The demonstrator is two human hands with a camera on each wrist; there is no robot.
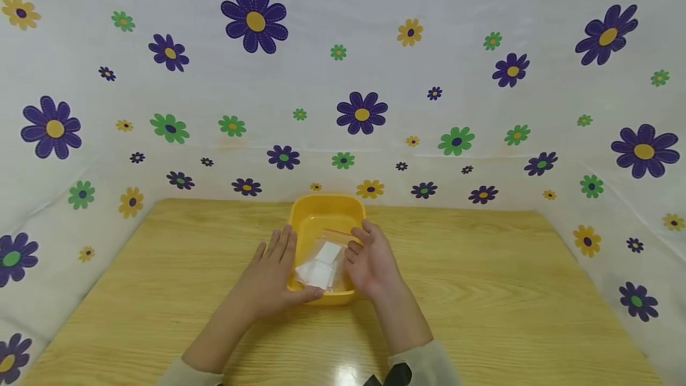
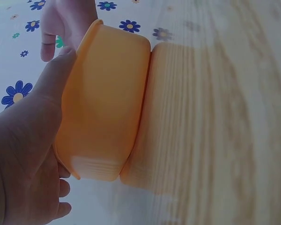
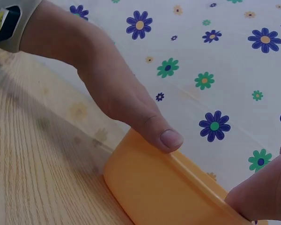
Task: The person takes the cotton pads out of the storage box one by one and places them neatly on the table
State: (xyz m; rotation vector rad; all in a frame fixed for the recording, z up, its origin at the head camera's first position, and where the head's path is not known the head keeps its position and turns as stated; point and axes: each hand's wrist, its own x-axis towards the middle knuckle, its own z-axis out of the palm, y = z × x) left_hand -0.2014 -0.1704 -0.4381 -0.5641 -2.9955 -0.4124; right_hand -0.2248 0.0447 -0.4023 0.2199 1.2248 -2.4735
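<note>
A yellow plastic basin (image 1: 327, 298) stands on the table in the head view. Inside it lies a clear zip bag (image 1: 337, 267) with a red strip along its top and white rectangular pieces (image 1: 328, 253) in it. My left hand (image 1: 270, 276) rests at the basin's left side, fingers straight and thumb along the near rim; that thumb (image 3: 171, 139) also shows on the rim in the right wrist view. At the right rim, my right hand (image 1: 375, 264) reaches over with loosely bent fingers beside the bag. Its fingertips' contact with the bag is hard to tell.
The wood-grain table (image 1: 482, 279) spreads to both sides of the basin. White cloth (image 1: 300, 76) printed with flowers rises behind the table and along its left and right sides. The basin stands near the table's back edge.
</note>
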